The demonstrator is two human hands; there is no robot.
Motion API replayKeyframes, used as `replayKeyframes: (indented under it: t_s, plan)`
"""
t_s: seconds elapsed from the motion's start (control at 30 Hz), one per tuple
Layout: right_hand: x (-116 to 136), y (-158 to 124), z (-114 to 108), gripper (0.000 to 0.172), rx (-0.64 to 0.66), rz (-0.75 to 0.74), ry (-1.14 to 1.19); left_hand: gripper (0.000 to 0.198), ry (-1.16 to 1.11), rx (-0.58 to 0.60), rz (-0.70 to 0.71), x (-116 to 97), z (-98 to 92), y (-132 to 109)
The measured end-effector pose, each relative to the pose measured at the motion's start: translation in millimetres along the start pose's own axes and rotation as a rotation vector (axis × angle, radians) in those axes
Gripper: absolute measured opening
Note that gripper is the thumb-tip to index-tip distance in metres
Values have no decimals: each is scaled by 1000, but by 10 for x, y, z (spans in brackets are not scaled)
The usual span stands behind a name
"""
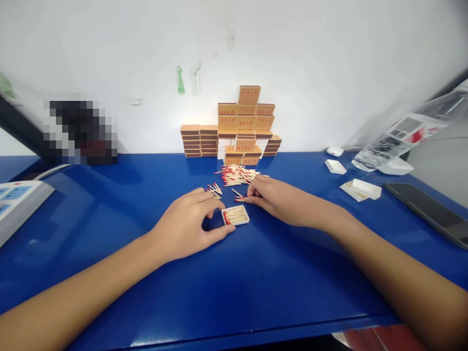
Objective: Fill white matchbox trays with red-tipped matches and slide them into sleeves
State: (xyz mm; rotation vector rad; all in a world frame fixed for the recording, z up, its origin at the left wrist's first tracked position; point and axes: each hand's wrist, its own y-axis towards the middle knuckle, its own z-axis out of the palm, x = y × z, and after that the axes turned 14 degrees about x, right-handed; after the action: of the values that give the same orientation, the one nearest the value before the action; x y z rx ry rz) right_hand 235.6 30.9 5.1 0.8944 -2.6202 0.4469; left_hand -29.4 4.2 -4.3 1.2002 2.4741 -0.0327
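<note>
A small white matchbox tray (247, 220) lies on the blue table, partly filled with red-tipped matches (234, 215). My left hand (185, 222) grips its left end between thumb and forefinger. Just beyond the tray, my right hand (272, 195) pinches a few matches (240, 199), their red heads pointing left. A heap of loose matches (236, 174) spreads behind that hand. Several more stray matches (214, 190) lie near the fingers of my left hand.
Orange matchboxes (245, 122) are stacked against the wall. To the right are open white trays (360, 189), a phone (431, 209), a white earphone case (335, 151) and a tilted plastic bottle (395, 139). A white power strip (22, 204) sits at the left.
</note>
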Motion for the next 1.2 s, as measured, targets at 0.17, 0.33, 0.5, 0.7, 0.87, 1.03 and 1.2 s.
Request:
replayKeyframes:
  t_s: [0.17, 0.33, 0.5, 0.7, 0.87, 1.03, 1.2]
  plan:
    - [6, -115, -76, 26, 13, -4, 60, 24, 4, 0, -5, -1, -3, 4]
    - [157, -207, -97, 25, -17, -44, 67, 25, 9, -5, -9, 12, 7, -8]
    - [346, -188, 69, 17, 13, -109, 30, 25, 10, -2, 21, 6, 13, -2]
    - [331, -192, 8, 12, -99, -136, 4, 25, 15, -24, 54, 4, 6, 9]
    - [173, -247, -146, 21, -61, -69, -12, 23, 34, -47, 34, 8, 0, 6]
    - [194, -245, -118, 24, 0, -58, 15, 22, 44, -63, 10, 14, 7, 5]
    - [287, -217, -49, 19, -18, -115, -13, 23, 50, -34, 34, 10, 14, -6]
